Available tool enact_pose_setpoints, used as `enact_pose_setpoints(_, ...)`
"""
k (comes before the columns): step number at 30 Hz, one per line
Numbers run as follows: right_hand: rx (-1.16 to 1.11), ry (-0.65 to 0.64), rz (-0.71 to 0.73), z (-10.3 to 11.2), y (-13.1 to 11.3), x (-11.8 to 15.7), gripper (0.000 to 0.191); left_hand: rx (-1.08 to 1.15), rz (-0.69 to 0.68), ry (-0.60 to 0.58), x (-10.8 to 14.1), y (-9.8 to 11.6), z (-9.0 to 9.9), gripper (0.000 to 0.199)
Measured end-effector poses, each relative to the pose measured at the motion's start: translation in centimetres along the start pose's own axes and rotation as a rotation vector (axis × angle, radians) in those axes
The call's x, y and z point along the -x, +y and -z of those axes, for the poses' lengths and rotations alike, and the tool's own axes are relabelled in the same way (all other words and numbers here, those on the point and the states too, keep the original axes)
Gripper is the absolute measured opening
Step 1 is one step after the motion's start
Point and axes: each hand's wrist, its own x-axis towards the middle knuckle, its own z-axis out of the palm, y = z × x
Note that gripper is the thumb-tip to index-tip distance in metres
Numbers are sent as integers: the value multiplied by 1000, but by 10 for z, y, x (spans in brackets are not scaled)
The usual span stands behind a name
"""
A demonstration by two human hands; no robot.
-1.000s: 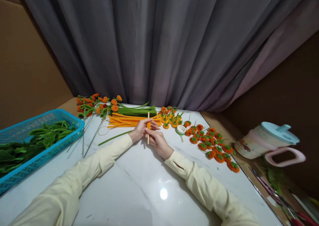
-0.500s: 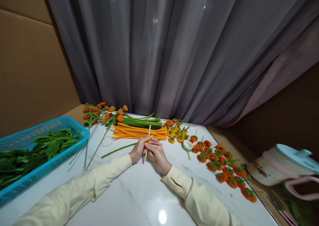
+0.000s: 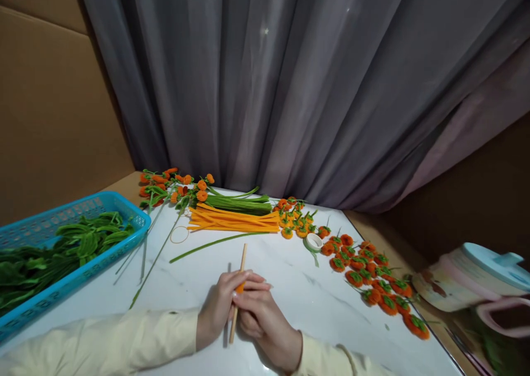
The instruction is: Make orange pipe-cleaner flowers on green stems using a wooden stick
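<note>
Low over the white tabletop, my left hand (image 3: 217, 307) and my right hand (image 3: 271, 318) meet around a thin wooden stick (image 3: 244, 257). It leans slightly, its upper end showing above the fingers and its lower end below. An orange fuzzy strip (image 3: 239, 288) is wrapped on its middle, between my thumbs and fingers. Both hands are closed, and some fingertips are hidden behind the stick. Just beyond them lie a single green pipe cleaner (image 3: 215, 243), a bundle of yellow-orange pipe cleaners (image 3: 236, 220) and a bundle of green ones (image 3: 240, 204).
A blue basket (image 3: 143, 227) of green leaves stands at left. Stemmed orange flowers (image 3: 201, 195) lie at the back left. Rows of orange flower heads (image 3: 354, 278) and a tape roll (image 3: 314, 242) are at right. A lidded jug (image 3: 464, 282) stands beyond the right edge.
Both hands have come nearer to me with the stick, away from the pipe cleaner bundles. The single green pipe cleaner now shows along its whole length.
</note>
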Motion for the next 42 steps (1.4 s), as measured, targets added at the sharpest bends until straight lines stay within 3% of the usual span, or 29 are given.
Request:
enact_pose_setpoints(4, 27, -1, -28, 2, 6, 3, 47, -43, -17, -14, 10, 3, -5, 35)
enact_pose_setpoints(15, 67, -28, -31, 8, 8, 2, 38, -100, -9, -106, 9, 2, 3, 36)
enact_pose_setpoints(42, 131, -51, -10, 9, 5, 0, 44, -33, -32, -126, 5, -1, 6, 36)
